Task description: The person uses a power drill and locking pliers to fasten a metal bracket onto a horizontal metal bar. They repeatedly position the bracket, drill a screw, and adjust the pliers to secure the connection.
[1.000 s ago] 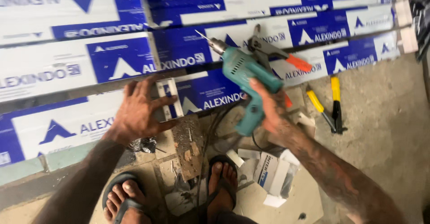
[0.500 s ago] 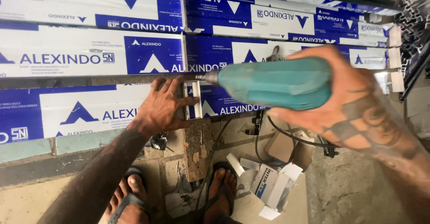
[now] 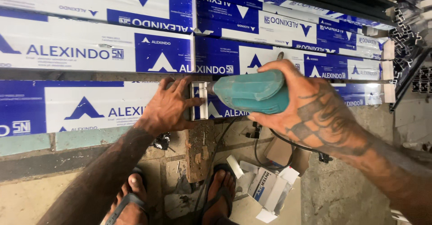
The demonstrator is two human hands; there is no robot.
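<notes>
Several long blue-and-white wrapped profiles (image 3: 90, 54) lie stacked beyond both hands. Closed around a teal power drill (image 3: 252, 92), the right hand (image 3: 310, 110) aims it leftward at a small white bracket (image 3: 199, 100), which the left hand (image 3: 168, 108) presses flat with spread fingers.

This is looking like a metal-fabrication workshop, an aluminium-frame shop by the signs. Long profiles wrapped in blue-and-white film (image 3: 90, 54) are lying stacked side by side, and bare metal extrusions (image 3: 416, 36) are leaning at the right edge. A teal power drill (image 3: 252, 92) is being worked here, its black cord (image 3: 265, 148) trailing over a rough, dusty concrete floor (image 3: 342, 193) where small cardboard boxes (image 3: 265, 191) are lying scattered.
</notes>
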